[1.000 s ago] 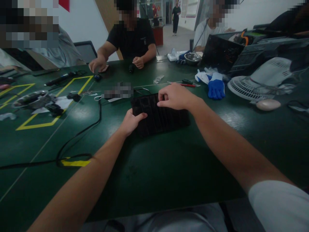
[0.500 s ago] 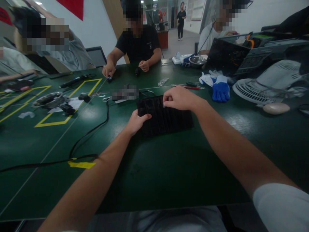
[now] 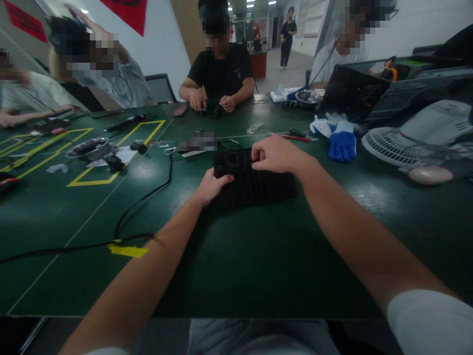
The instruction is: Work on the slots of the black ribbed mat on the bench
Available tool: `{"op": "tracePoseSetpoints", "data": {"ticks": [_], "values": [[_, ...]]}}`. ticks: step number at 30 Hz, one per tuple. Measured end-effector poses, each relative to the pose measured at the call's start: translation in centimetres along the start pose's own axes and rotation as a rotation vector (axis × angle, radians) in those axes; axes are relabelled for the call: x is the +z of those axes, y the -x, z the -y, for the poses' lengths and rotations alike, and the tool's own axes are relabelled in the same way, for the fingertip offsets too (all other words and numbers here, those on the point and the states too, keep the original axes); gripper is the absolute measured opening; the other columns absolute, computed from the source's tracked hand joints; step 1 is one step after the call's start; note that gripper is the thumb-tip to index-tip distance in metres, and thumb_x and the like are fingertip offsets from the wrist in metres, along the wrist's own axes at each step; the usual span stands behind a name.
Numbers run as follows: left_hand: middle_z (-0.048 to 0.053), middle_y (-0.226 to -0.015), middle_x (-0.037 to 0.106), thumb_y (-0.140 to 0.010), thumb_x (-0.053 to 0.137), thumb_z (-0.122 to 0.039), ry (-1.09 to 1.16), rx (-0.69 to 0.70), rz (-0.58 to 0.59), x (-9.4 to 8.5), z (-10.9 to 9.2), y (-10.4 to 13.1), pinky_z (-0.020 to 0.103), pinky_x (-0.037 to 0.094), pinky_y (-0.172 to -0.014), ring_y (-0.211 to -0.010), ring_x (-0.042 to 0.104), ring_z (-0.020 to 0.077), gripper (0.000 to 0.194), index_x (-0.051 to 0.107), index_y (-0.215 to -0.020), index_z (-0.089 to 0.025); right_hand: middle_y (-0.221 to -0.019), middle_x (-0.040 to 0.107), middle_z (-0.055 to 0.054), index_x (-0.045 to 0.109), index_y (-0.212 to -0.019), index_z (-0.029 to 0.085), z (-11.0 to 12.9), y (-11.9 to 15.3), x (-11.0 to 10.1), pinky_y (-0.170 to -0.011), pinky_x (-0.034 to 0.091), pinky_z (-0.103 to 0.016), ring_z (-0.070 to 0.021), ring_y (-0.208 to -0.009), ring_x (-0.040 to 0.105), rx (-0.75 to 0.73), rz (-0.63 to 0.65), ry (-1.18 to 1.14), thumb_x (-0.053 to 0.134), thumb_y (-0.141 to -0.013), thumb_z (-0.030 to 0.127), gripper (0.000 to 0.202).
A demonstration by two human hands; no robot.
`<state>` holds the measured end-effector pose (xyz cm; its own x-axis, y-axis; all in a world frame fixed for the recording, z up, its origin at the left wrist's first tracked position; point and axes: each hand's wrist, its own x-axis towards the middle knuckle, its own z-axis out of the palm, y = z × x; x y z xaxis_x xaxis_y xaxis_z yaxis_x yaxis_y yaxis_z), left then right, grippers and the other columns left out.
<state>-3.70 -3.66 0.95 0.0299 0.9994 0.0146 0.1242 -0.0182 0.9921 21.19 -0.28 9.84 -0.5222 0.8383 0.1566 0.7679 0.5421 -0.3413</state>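
Note:
A black ribbed tray-like panel (image 3: 254, 185) lies in front of me on the green table (image 3: 236, 266). My left hand (image 3: 213, 186) grips its left edge, the thumb on top and the other fingers hidden at the side. My right hand (image 3: 271, 154) is bent over the panel's upper middle, thumb and fingers pinched together. What the right fingers hold, if anything, is too small and dark to tell. Just beyond the panel's upper left is a dark object with a white edge (image 3: 195, 144), partly blurred out.
A black cable (image 3: 148, 191) runs at the left, near yellow tape (image 3: 128, 251). Blue-and-white gloves (image 3: 342, 144), a white fan (image 3: 391, 145) and a metal bowl (image 3: 309, 97) are at the right. Red-handled tools (image 3: 295, 138) lie beyond my right hand. Several people are around the table.
The view has shifted, so the scene sits slightly more to the right. My right fingers have moved slightly over the panel; my left hand keeps its grip. The person opposite has drawn one hand closer in.

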Motion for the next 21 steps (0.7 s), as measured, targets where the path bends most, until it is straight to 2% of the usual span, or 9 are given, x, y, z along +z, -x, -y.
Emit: {"op": "tracePoseSetpoints", "data": {"ticks": [10, 21], "values": [[0.003, -0.087, 0.076, -0.061, 0.091, -0.039, 0.016, 0.001, 0.010, -0.06, 0.11, 0.05, 0.041, 0.061, -0.085, -0.081, 0.072, 0.0239, 0.037, 0.075, -0.088, -0.019, -0.089, 0.079, -0.004, 0.081, -0.099, 0.023, 0.34, 0.20, -0.07, -0.076, 0.045, -0.037, -0.0222, -0.083, 0.069, 0.012, -0.013, 0.040, 0.080, -0.093, 0.036, 0.015], [0.004, -0.090, 0.079, -0.064, 0.089, -0.039, 0.009, -0.003, 0.044, -0.09, -0.03, 0.00, 0.044, 0.061, -0.090, -0.086, 0.074, 0.0264, 0.038, 0.077, -0.092, -0.017, -0.087, 0.078, -0.002, 0.082, -0.101, 0.022, 0.20, 0.25, 0.01, -0.076, 0.042, -0.034, -0.0188, -0.078, 0.066, 0.014, -0.019, 0.055, 0.078, -0.097, 0.036, 0.015]]}}
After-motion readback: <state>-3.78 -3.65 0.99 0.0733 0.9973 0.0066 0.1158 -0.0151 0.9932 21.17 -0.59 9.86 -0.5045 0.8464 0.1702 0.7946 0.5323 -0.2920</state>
